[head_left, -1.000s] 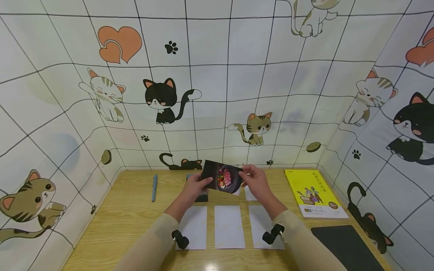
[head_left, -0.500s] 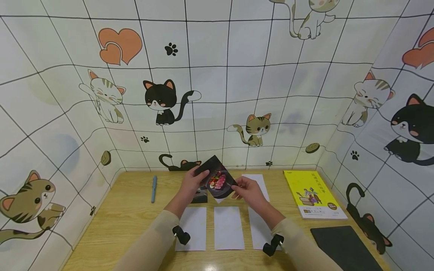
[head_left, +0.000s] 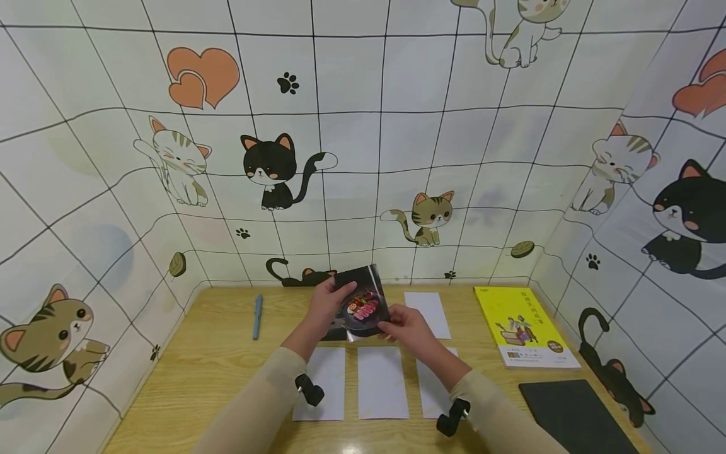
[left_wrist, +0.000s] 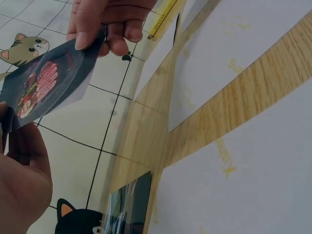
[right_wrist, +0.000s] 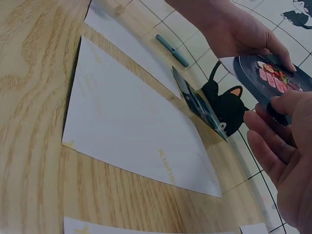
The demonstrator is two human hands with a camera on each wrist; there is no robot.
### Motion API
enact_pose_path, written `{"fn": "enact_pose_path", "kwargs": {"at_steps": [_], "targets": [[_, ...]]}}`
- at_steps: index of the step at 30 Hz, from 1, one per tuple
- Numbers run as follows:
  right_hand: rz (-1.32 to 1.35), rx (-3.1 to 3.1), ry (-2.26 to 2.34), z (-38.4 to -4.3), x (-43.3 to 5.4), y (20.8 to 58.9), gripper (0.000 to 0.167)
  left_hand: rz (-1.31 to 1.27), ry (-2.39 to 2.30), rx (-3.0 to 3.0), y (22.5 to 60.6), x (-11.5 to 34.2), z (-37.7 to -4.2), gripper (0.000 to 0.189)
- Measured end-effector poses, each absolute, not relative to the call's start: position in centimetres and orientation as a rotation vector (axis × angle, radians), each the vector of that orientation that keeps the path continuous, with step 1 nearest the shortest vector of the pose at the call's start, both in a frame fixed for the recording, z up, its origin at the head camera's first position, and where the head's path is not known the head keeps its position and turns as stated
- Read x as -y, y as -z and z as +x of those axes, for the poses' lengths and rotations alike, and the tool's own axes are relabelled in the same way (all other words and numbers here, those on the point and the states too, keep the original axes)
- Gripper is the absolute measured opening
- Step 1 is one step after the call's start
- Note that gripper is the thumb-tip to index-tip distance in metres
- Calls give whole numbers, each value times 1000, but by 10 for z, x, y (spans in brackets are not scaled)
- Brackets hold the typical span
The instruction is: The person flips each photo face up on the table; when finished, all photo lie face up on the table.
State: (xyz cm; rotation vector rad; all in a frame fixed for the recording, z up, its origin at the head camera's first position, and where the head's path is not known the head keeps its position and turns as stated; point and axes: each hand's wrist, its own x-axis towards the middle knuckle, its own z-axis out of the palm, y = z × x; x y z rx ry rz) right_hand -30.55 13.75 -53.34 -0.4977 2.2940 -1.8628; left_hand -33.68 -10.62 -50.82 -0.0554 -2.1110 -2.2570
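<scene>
Both hands hold a glossy photo print [head_left: 358,311] above the back of the table. It pictures sliced meat in a dark bowl. My left hand [head_left: 322,310] pinches its left edge, thumb on the picture side. With thumb and fingers, my right hand [head_left: 411,328] grips the lower right corner. In the left wrist view, a pale surface shows behind the print [left_wrist: 46,80]; I cannot tell whether it is a second sheet. Below the left hand lies another dark photo [right_wrist: 200,105], partly hidden in the head view.
Three white sheets lie in a front row, including a middle sheet [head_left: 382,383]. Another white sheet [head_left: 428,314] lies behind at right. A blue pen [head_left: 258,317] is at left, a yellow book [head_left: 524,328] at right, and a dark flat pad [head_left: 578,413] nearer the front.
The print has turned from lying sideways, through a diagonal, to nearly upright. My right hand has moved down and left with its corner; the left hand has kept hold of the print.
</scene>
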Motion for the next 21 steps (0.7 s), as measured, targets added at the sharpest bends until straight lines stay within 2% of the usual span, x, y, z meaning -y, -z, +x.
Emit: {"fn": "enact_pose_path", "kwargs": {"at_steps": [11, 21], "targets": [[-514, -2399, 1888, -311, -130, 514, 14, -231, 2200, 2271, 513, 99, -333, 25], [-415, -2377, 2025, -316, -128, 515, 19, -290, 2253, 2280, 519, 102, -333, 24]]}}
